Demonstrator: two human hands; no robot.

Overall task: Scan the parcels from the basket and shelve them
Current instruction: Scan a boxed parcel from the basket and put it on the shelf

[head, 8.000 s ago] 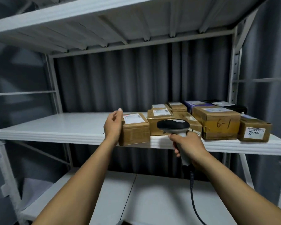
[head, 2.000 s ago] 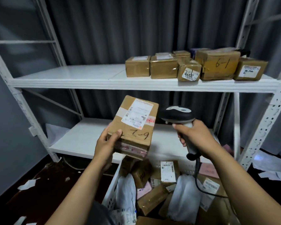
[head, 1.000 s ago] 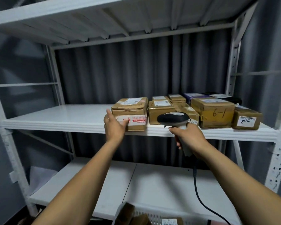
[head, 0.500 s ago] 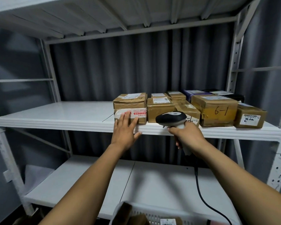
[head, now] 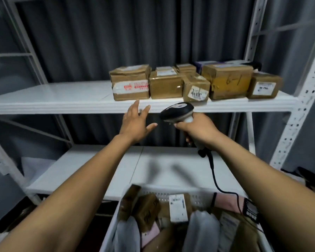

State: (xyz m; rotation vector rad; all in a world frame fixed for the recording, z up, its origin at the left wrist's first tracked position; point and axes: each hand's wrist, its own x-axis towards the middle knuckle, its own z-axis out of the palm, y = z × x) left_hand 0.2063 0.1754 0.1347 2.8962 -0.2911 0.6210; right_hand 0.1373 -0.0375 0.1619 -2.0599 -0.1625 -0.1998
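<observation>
Left hand (head: 135, 122) open, empty below the shelf (head: 62, 104) edge; my right hand (head: 198, 131) grips the scanner (head: 176, 112), whose dangling cable (head: 214, 177) could snag parcels (head: 147, 210) in the basket (head: 198, 199).

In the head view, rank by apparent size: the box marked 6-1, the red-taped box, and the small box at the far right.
1. box marked 6-1
2. red-taped box, a close second
3. far-right box, clearly smallest
All share one shelf, so distance skews little.
</observation>
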